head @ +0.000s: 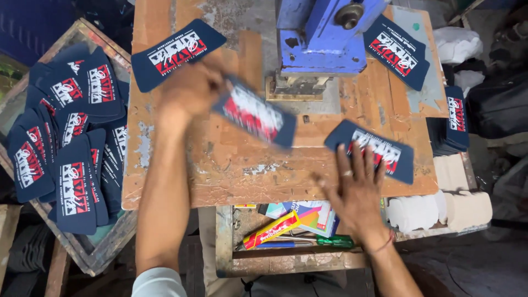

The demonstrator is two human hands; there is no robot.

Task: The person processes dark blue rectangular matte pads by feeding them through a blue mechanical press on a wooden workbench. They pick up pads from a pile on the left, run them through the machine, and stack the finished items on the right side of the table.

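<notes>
Left hand [190,91] grip closed on blurred navy patch [254,113] below blue press [322,36]; right hand [355,187] open, flat on next patch [369,149]; full tray [99,250] of patches outboard of left grip, small stack [456,118] beyond right – judged well along

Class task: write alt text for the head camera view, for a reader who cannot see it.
A person's left hand holds a blurred navy printed card over a worn wooden table, while the right hand presses another card flat. A blue metal press stands behind; a tray of cards sits left.
</notes>
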